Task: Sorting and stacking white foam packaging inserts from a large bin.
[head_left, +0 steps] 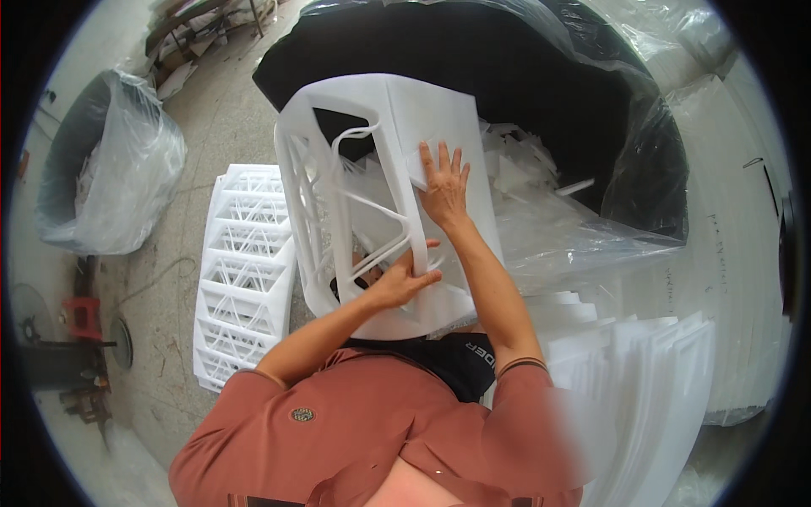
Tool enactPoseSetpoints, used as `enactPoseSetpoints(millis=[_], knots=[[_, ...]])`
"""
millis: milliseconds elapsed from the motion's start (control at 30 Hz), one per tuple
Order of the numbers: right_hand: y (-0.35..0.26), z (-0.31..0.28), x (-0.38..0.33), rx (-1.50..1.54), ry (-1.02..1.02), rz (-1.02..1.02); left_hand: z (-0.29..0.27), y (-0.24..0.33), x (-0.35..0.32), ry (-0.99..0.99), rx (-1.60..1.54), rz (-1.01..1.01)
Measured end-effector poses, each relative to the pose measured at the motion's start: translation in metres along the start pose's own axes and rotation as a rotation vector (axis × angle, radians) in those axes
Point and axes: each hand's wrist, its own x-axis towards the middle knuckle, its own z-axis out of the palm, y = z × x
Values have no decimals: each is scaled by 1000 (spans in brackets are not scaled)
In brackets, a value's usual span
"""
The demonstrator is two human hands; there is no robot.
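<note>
The floor (211, 114) is grey and speckled, running up the left side of the room to a pale wall. Over it, at the top, gapes a round black bin (355, 42), clear plastic (650, 182) draped about its rim and hanging down its right side. Tall white stacks (722, 245) line the right edge of the room. The panel (448, 118), white and tilted, is held in front of the person, its far end overlapping the mouth of the black bin; its left part is cut into openings with curved struts, its right part is solid. Lower right, thin white sheets (676, 372) stand close together in a row. At far left is a smaller bin (63, 173) with a clear bag over it. Between that and the panel, a lattice stack (245, 259) lies on the floor. White scraps (528, 160) heap inside the black bin, and a red stool (82, 317) stands by the left wall. The right hand (443, 186) lies flat on the solid part, fingers somewhat spread; the left hand (404, 285) pinches the panel's inner strip between thumb and fingers.
</note>
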Motion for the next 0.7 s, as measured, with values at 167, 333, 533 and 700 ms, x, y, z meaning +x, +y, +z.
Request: enactPoseSetpoints(millis=[167, 333, 533, 700], knots=[[16, 37, 3, 209, 270, 22, -25, 44, -17, 157, -24, -425], [16, 25, 6, 130, 280, 23, -83, 89, 40, 607, 505, 98], [9, 11, 8, 176, 113, 28, -133, 40, 138, 234, -679, -257], [25, -14, 6, 596, -212, 98, -112, 44, 134, 135, -886, -57]])
